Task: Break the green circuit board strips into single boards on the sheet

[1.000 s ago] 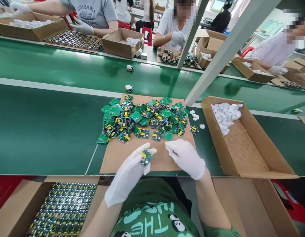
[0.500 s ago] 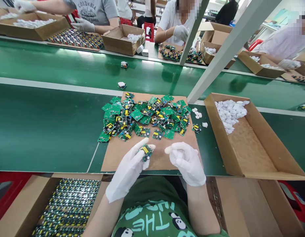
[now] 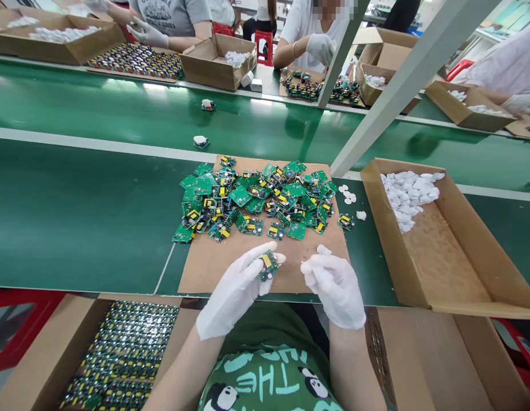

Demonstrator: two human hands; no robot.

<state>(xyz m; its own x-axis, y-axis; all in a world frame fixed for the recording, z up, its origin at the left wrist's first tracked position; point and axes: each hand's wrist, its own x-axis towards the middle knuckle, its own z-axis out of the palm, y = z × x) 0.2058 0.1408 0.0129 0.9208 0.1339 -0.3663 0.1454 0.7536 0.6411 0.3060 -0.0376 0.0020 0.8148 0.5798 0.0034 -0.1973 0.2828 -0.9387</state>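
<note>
My left hand (image 3: pixel 239 285), in a white glove, grips a small green circuit board (image 3: pixel 268 265) with a yellow-wrapped component facing up. To its right, my gloved right hand (image 3: pixel 336 288) has thumb and fingers pinched together, apart from the board. Whatever sits in that pinch, if anything, is too small and white to make out. Just beyond both hands, a heap of circuit boards (image 3: pixel 248 197) spreads over a brown cardboard sheet (image 3: pixel 213 268), some green side up, others showing components.
On the right stands a cardboard box (image 3: pixel 449 257) with white pieces (image 3: pixel 406 197); loose white discs (image 3: pixel 347 194) lie beside it. Two boards with white tops, one a covered board (image 3: pixel 201 141), sit on the green conveyor (image 3: pixel 140 108). A slanted post (image 3: pixel 402 97) rises behind. Co-workers sit opposite.
My right hand's fingers have closed into a tighter pinch. My left hand still holds the board, slightly turned. The two white-topped boards on the conveyor have shifted left.
</note>
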